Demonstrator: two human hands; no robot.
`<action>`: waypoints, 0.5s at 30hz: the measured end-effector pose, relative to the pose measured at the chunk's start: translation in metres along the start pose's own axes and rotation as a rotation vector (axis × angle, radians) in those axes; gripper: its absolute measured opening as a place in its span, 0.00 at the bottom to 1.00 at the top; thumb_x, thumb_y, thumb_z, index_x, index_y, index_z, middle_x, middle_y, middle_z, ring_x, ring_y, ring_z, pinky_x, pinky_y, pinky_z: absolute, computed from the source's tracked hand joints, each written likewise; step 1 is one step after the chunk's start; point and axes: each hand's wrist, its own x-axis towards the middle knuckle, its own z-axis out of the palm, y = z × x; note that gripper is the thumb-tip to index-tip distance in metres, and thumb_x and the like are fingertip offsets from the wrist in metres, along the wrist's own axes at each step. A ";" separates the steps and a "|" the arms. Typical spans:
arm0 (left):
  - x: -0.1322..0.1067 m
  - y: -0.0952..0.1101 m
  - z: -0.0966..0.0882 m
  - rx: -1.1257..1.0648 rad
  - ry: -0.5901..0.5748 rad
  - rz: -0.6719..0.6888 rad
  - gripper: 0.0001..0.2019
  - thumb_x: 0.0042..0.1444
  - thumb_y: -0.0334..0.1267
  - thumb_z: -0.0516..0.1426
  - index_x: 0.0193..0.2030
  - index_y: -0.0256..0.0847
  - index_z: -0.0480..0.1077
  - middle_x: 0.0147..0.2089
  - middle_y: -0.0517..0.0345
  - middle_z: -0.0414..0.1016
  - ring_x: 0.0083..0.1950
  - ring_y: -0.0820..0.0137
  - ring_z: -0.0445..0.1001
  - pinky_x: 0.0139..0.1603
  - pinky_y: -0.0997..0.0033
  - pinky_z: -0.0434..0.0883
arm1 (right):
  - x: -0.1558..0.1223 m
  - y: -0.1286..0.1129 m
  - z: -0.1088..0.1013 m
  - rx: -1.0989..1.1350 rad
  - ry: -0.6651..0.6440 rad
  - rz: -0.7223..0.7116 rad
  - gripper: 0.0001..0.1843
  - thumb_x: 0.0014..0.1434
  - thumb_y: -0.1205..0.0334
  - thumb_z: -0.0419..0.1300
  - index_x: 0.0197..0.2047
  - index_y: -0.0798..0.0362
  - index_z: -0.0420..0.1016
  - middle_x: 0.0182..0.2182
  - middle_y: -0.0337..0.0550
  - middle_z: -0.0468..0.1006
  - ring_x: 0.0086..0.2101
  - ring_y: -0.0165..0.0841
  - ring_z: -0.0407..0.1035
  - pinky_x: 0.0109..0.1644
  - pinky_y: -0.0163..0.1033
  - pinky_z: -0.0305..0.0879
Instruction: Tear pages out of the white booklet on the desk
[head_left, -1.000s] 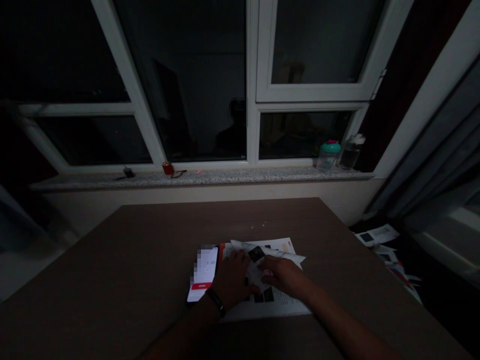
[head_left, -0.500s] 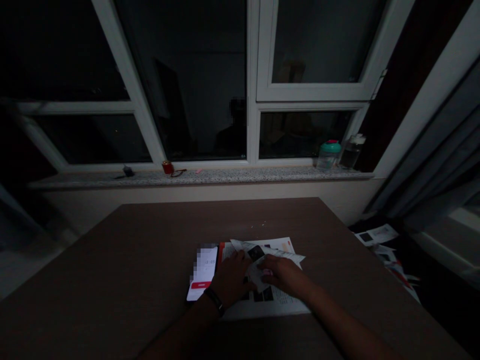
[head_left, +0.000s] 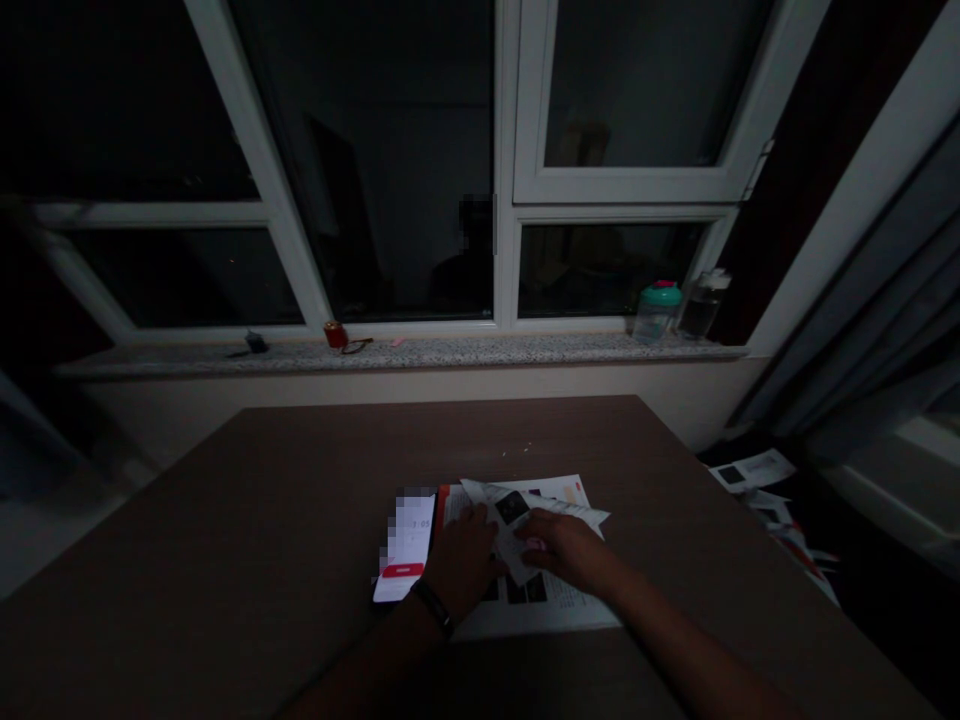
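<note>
My left hand point(head_left: 463, 560), with a black wristband point(head_left: 433, 607), rests on a printed leaflet point(head_left: 544, 617), its fingers at the edge of a curled white paper sheet point(head_left: 517, 520). My right hand point(head_left: 568, 552) lies on that sheet's right part, pressing or pinching it; the dim light hides which. Just left of my left hand, a smartphone point(head_left: 406, 545) lies on the table with its screen lit, showing a red button. The leaflet is partly hidden under the sheet and my hands.
The hands work near the front of a brown wooden table point(head_left: 225, 520). Behind it runs a speckled stone windowsill point(head_left: 390, 355) holding a teal-lidded bottle point(head_left: 656, 312), a clear bottle point(head_left: 700, 305) and a small red object point(head_left: 335, 336). Loose papers point(head_left: 750, 470) lie low on the right, beside a grey curtain point(head_left: 862, 300).
Both hands have shifted slightly on the paper, and the sheet's lower corner has moved a little left. The phone and leaflet stay in place.
</note>
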 end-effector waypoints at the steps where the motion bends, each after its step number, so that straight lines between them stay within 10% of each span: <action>1: 0.000 0.000 0.000 -0.004 0.001 0.011 0.14 0.56 0.42 0.60 0.47 0.39 0.71 0.54 0.48 0.67 0.56 0.54 0.65 0.51 0.56 0.66 | 0.000 0.000 0.000 0.002 -0.004 0.007 0.16 0.58 0.60 0.61 0.50 0.45 0.74 0.45 0.40 0.77 0.44 0.37 0.72 0.47 0.37 0.64; 15: 0.001 0.000 0.001 -0.171 0.074 0.306 0.10 0.65 0.34 0.51 0.51 0.41 0.68 0.53 0.53 0.70 0.54 0.63 0.68 0.54 0.63 0.65 | 0.000 -0.004 -0.003 0.016 0.021 -0.007 0.14 0.57 0.62 0.61 0.48 0.45 0.75 0.45 0.39 0.76 0.44 0.35 0.71 0.46 0.35 0.63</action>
